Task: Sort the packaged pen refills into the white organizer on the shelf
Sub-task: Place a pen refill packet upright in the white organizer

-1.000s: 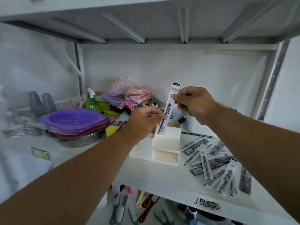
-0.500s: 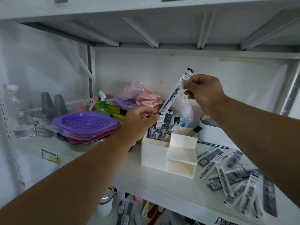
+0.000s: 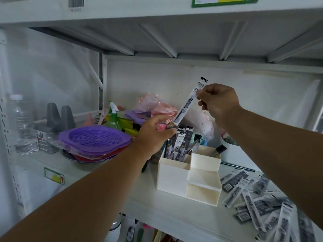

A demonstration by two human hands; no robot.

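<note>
Right hand: our right hand (image 3: 218,102) pinches the upper end of one refill pack (image 3: 187,103), fingers curled on it.
Left hand: our left hand (image 3: 153,135) pinches the pack's lower tip, just above the organizer.
Refill pack: tilted, top leaning right, bottom end over the back-left compartment, not yet inside.
Organizer: white organizer (image 3: 172,177) sits on the shelf (image 3: 97,182); back-left compartment already has upright packs (image 3: 178,145) in it; the front tiers look bare from here.
Loose packs: pile of refills (image 3: 258,203) lies flat on the shelf, right of the organizer, well apart from both hands.
Risk 1: we judge the tip may catch on the standing packs and buckle, since the sleeve looks floppy and the slot is crowded.
Risk 2: tilt could send it into the neighbouring compartment or over the rim.
Risk 3: left wrist sits near the purple strainer (image 3: 95,139); a careless pull-back could knock it.
Materials: pack is a long, thin, glossy plastic sleeve with black print; organizer is rigid matte plastic, boxy and stepped; shelf is painted white and smooth.
</note>
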